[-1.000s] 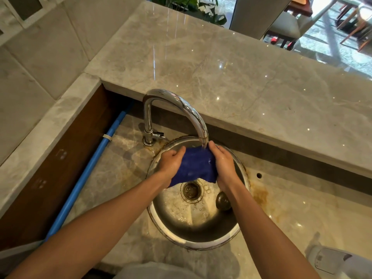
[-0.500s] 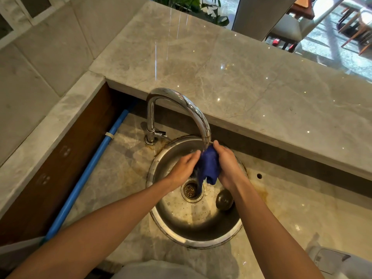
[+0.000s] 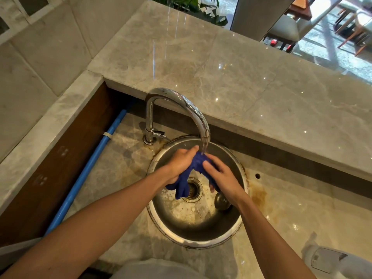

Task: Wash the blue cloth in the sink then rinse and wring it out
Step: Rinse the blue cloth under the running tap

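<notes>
The blue cloth (image 3: 196, 165) is bunched between both hands over the round steel sink (image 3: 198, 243). Water runs from the chrome tap (image 3: 182, 102) straight onto the top of the cloth. My left hand (image 3: 180, 163) grips the cloth's left side, and a loose tail of it (image 3: 182, 188) hangs down over the drain (image 3: 192, 189). My right hand (image 3: 222, 177) lies over the cloth's right side with its fingers spread on it. Part of the cloth is hidden under both hands.
A round metal plug (image 3: 222, 202) lies in the sink beside the drain. A raised marble counter (image 3: 251, 81) runs behind the tap. A blue pipe (image 3: 88, 168) runs along the left wall. A white appliance (image 3: 332, 262) sits at the lower right.
The cloth went from spread flat between my hands to bunched up. My hands have come together on it under the running water, and a tail now hangs over the drain.
</notes>
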